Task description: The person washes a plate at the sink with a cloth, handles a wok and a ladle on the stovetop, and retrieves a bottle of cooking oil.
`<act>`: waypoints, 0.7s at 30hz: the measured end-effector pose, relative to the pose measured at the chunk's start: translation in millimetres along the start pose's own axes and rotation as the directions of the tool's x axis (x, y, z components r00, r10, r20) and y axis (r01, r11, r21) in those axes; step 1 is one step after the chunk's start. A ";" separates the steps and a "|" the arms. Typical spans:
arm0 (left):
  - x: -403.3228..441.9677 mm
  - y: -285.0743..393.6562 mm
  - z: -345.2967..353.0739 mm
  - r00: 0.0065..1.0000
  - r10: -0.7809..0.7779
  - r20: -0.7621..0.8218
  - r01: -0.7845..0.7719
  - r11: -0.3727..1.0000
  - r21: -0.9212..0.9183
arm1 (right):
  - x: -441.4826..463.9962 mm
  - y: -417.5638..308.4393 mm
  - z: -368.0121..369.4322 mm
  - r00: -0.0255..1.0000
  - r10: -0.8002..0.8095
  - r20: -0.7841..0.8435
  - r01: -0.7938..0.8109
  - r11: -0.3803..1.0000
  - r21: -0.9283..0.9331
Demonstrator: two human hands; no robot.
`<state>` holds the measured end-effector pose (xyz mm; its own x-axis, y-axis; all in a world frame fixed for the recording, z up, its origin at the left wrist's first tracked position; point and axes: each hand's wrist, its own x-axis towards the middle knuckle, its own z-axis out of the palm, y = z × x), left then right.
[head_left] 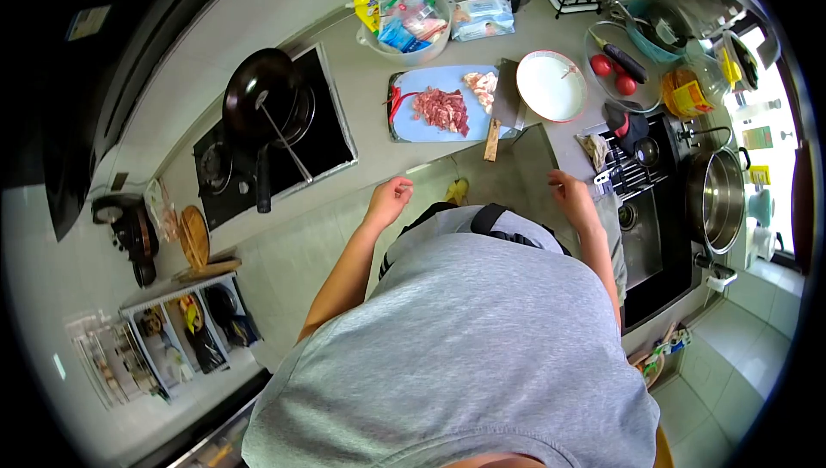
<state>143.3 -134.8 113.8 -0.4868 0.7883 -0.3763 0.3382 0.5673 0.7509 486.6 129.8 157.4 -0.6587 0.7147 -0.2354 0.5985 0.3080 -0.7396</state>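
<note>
My left hand hangs in the air in front of the counter, fingers loosely curled and holding nothing. To the other side, my right hand is also free, its fingers bent and apart near the sink corner. Ahead of both lies a blue cutting board with a heap of sliced raw meat, pale pieces of fat or meat and red chili peppers. A cleaver rests across the board's right end, its wooden handle jutting over the counter edge. Beside it sits a white plate.
At left, a wok with a ladle stands on the stove. A glass bowl holds tomatoes and an eggplant. The sink and a steel pot are right. A bowl of packets stands behind the board.
</note>
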 end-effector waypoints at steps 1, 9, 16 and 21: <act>7.4 0.1 -4.9 1.000 0.010 0.017 -0.010 1.000 0.000 | 0.7 -3.8 2.7 1.000 0.007 0.007 -0.007 1.000 0.013; 80.0 15.5 -15.0 0.978 0.050 0.202 -0.033 0.996 -0.087 | -31.5 -6.7 14.0 0.975 0.212 -0.074 -0.216 0.974 -0.061; 126.2 52.3 -4.1 0.912 0.126 0.391 -0.086 0.989 -0.118 | -67.8 8.3 39.9 0.913 0.361 -0.191 -0.363 0.931 0.026; 173.7 65.3 23.4 0.828 0.186 0.529 -0.144 0.982 -0.121 | -97.6 6.8 49.3 0.824 0.534 -0.190 -0.542 0.841 0.013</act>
<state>99.7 44.8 84.8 0.0867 0.8843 -0.4588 0.3049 0.4149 0.8573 532.5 31.2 144.3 -0.1368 0.8724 -0.4693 0.8537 -0.1364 -0.5026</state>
